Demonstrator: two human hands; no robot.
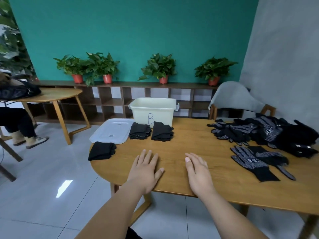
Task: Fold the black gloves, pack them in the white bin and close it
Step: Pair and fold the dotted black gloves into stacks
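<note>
Two hands lie palm-down near the front edge of the wooden counter (189, 140): the left hand (146, 171) and the right hand (196, 173), slightly apart, their fingers (148, 155) straight and released, grasping nothing. Around the counter spreads a pale grey tiled floor (43, 178) with a bright glint of light on it. To the right of the hands a loose pair of gloves (255, 163), black with white-dotted palms, lies unfolded. Farther back on that side sprawls a heap of gloves (276, 133) of the same kind. At the counter's left edge sits a first folded bundle (101, 150) of black gloves, just beside a clear lid (112, 131) lying flat. Right of the lid come a second folded bundle (139, 131) and a third folded bundle (162, 131), side by side. Just behind them the white bin (153, 109) stands open at the far edge, a blue letter B on its front. Beyond the counter, a grey chair (236, 99) stands at the right. A low dark shelf unit (120, 100) runs along the teal wall (138, 31), topped by four potted plants (159, 69) in red pots. A grey wall (284, 57) closes the right side. At the far left, a round table (51, 94) carries a black bag (17, 91), with a seated person's legs (17, 125) beside it.
</note>
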